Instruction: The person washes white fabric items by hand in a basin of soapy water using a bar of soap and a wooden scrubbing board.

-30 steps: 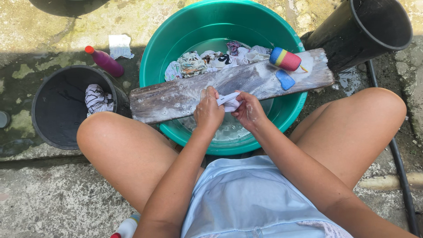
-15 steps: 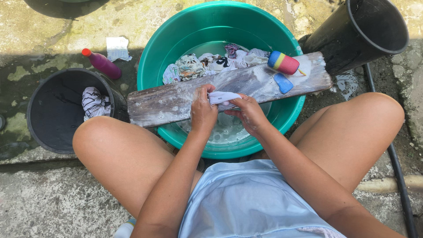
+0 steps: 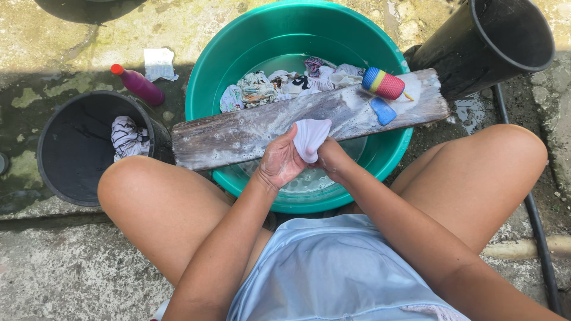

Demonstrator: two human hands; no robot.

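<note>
Suds coat the wooden board (image 3: 250, 132) that lies across the rim of the green basin (image 3: 238, 35), and that slickness looks to me like the first thing that could bite. The left hand (image 3: 279, 163) is curled closed around the lower part of a small pale cloth (image 3: 310, 137), and the right hand (image 3: 332, 159) is closed on it from the other side — both fists pressed together just at the near edge of the board, above the soapy water. Scrubbed hard against that edge, the board could skid on the rim; it rests there with nothing pinning it, and one end overhangs towards the black bucket (image 3: 71, 148) on the left, which holds a striped garment (image 3: 126, 137). A shove could also roll the striped brush (image 3: 383, 83) and the blue soap bar (image 3: 382, 110) off the far end, since they sit loose near the tall black bin (image 3: 505, 41). The cloth itself is small and wet, so a weak pinch might drop it among the other soaking clothes (image 3: 285, 83). The pink bottle (image 3: 138, 84) lies on the concrete beside the bucket, well clear of all this.
</note>
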